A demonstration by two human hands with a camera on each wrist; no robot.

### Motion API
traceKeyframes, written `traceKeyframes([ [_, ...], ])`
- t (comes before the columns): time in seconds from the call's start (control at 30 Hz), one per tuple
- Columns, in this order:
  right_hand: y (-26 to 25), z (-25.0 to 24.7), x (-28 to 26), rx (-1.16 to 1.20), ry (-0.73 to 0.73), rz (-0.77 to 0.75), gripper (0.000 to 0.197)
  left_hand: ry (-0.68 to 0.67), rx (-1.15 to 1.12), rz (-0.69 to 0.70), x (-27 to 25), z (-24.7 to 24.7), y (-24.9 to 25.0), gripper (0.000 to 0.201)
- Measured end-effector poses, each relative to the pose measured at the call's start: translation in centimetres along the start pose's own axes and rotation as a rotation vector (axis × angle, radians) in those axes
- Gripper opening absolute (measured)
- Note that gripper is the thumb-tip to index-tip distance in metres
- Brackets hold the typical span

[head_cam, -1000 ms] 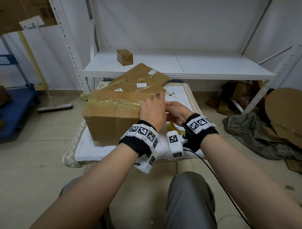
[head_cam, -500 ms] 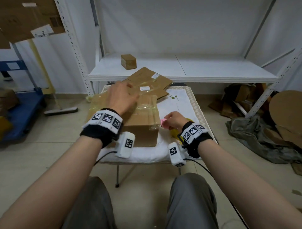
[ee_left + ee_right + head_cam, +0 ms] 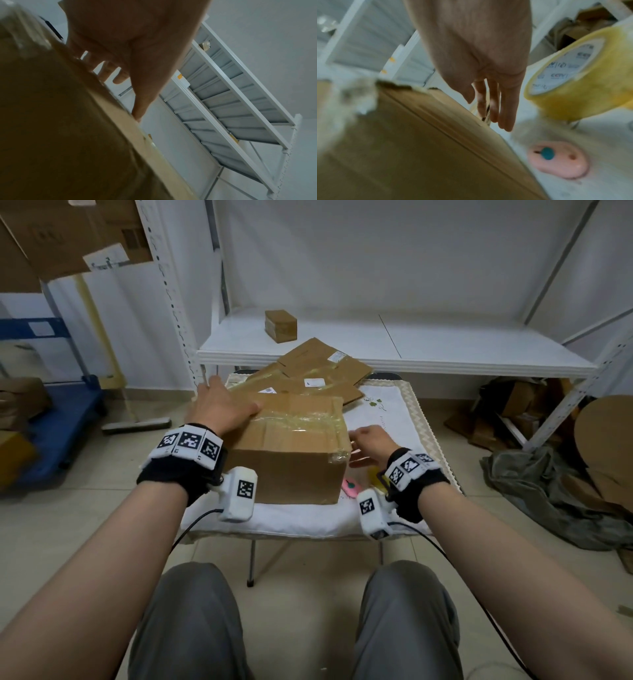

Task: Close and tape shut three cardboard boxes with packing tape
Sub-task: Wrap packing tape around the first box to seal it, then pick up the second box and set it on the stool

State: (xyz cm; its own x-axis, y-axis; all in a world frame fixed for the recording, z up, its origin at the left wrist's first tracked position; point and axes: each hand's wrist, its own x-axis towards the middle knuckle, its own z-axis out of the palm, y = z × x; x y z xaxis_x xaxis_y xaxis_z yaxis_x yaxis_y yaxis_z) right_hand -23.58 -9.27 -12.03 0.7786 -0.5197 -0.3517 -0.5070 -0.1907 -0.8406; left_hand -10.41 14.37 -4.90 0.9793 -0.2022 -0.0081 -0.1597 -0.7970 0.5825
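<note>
While the head view half hides it, the right wrist view shows one yellow packing tape roll [image 3: 583,81] and one pink cutter [image 3: 559,161]; one taped cardboard box [image 3: 291,453] sits on the bench [image 3: 308,518]; left hand [image 3: 222,409] flat on top, right hand [image 3: 370,445] beside it, fingers released

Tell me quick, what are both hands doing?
Left hand: open, resting flat on the cardboard box.
Right hand: open, fingers straight beside the box, holding nothing.
</note>
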Motion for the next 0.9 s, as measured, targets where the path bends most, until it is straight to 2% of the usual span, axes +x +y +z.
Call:
traceKeyframes([
  [0.03, -0.5, -0.2, -0.1, 0.088, -0.041, 0.023, 0.040, -0.019, -0.007, -0.029, 0.1, -0.1, 0.0, 0.106],
  [0.1, -1.0, -0.1, -0.7, 0.091, -0.166, 0.062, 0.064, -0.066, 0.005, -0.068, 0.0, -0.4, -0.1, 0.107],
  [0.23, 0.1, 0.8, -1.2, 0.125, -0.282, 0.082, 0.083, -0.109, 0.000, -0.046, -0.7, -0.3, -0.2, 0.093],
  [0.37, 0.6, 0.6, -1.4, 0.277, -0.306, 0.106, 0.083, -0.075, 0.011, -0.063, -0.4, -1.0, -0.2, 0.097],
  [0.5, 0.0, -0.8, -1.8, 0.341, -0.303, 0.077, 0.084, -0.004, 0.051, 0.005, -1.1, -3.2, 2.5, 0.094],
  [0.6, -0.8, -2.1, -2.0, 0.460, -0.274, 0.046, 0.061, 0.070, 0.041, 0.078, -1.8, -5.1, 5.0, 0.090],
  [0.7, -1.3, -3.4, -2.0, 0.548, -0.224, -0.065, 0.045, 0.173, -0.060, 0.213, -2.3, -6.2, 6.9, 0.088],
  [0.83, -1.8, -5.4, -1.9, 0.797, -0.143, -0.217, 0.059, 0.366, -0.245, 0.435, -2.3, -5.5, 8.6, 0.080],
  [0.9, -1.7, -6.2, -2.0, 0.910, -0.097, -0.243, 0.062, 0.370, -0.298, 0.514, -2.0, -4.2, 8.7, 0.077],
])
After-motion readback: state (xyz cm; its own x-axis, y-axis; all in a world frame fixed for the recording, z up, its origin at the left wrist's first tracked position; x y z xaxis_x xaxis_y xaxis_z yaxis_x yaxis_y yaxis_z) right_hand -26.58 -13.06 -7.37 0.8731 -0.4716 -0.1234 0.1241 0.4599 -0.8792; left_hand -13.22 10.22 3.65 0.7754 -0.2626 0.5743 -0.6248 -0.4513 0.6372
